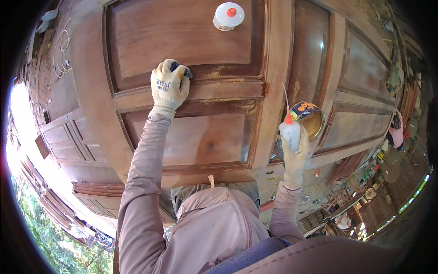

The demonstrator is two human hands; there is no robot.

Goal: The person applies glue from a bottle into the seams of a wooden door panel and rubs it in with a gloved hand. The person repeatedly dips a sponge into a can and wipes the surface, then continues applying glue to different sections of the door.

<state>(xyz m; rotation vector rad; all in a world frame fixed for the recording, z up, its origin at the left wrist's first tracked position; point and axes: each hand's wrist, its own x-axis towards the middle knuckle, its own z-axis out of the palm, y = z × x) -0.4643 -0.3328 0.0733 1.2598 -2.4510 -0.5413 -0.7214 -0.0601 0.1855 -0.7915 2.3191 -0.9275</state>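
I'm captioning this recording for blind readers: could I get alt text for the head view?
A gloved right hand grips a white bottle with a red cap and thin nozzle over a brown panelled door, the gloved left hand curled at a panel's edge. Beside the bottle is a tin; a white container with a red tip stands on the far panel.

Gloved right fingers partly hide the white bottle

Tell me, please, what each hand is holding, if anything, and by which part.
The right hand holds the white bottle by its body, below the red cap. Whether the left hand holds anything cannot be told.
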